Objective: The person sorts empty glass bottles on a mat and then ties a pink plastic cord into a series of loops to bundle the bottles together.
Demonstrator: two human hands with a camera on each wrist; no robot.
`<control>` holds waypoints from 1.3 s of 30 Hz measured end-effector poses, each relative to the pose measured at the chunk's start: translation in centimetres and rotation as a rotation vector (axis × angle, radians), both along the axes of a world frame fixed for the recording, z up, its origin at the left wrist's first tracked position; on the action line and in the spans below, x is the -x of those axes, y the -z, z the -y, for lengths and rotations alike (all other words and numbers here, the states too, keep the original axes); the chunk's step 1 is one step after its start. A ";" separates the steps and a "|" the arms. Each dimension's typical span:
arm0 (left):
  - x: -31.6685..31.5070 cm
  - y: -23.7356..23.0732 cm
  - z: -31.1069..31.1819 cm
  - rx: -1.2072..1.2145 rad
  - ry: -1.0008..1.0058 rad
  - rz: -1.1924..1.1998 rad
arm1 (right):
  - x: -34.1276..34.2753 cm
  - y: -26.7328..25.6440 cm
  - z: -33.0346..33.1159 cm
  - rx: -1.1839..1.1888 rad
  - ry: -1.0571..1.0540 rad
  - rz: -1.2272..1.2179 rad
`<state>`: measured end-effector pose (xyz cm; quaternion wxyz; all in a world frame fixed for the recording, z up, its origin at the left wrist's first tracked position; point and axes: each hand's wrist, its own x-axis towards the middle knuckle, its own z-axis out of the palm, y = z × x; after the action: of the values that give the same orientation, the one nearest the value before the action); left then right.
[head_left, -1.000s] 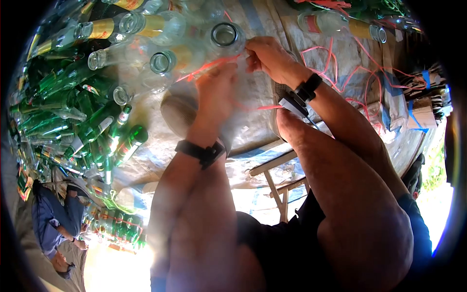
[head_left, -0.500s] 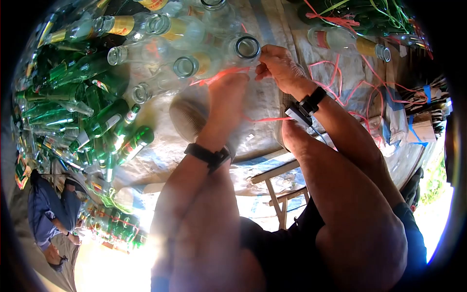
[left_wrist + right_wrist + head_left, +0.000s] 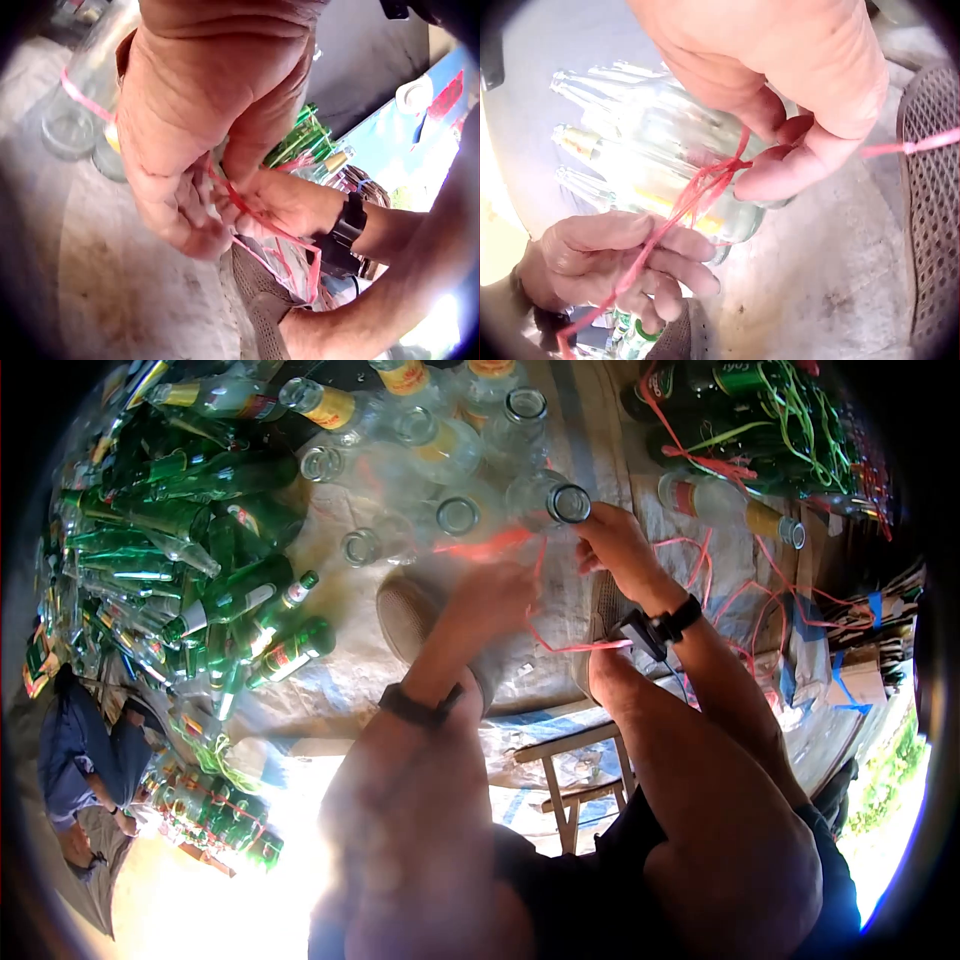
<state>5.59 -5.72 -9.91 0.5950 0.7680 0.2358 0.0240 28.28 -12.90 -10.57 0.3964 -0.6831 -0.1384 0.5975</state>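
Clear bottles (image 3: 460, 515) stand grouped, and a pink-red string (image 3: 682, 202) runs around them. At the bottles' near side, my right hand (image 3: 620, 550) pinches the string beside a knot, its thumb and fingers (image 3: 761, 169) closed together in the right wrist view. My left hand (image 3: 490, 600) is blurred in the head view, just below the bottles. Seen from the right wrist, my left hand (image 3: 619, 259) faces palm up with loosely bent, parted fingers, and a strand crosses in front of it. The left wrist view shows string (image 3: 262, 217) passing beside both hands.
Green bottles (image 3: 240, 590) lie piled at the left. More bottles with green strips (image 3: 800, 420) lie at upper right, near one clear bottle (image 3: 700, 495). Loose pink string trails over the sheet (image 3: 550, 690). A wooden stool (image 3: 550, 760) stands below; another person (image 3: 80, 750) is at lower left.
The head view has shifted, so the bottles appear lower and farther right. My left hand has swung a little away from the bottles; my right hand stays beside the same bottle.
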 end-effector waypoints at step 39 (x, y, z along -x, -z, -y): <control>-0.8 -11.3 -2.7 -0.445 -0.596 0.110 | 1.3 -20.3 -14.4 -1.119 -0.634 1.108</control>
<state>6.40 -3.02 1.39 0.3921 0.7738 0.4057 0.2880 27.02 1.50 9.70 0.3645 -0.5091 -0.7728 0.1031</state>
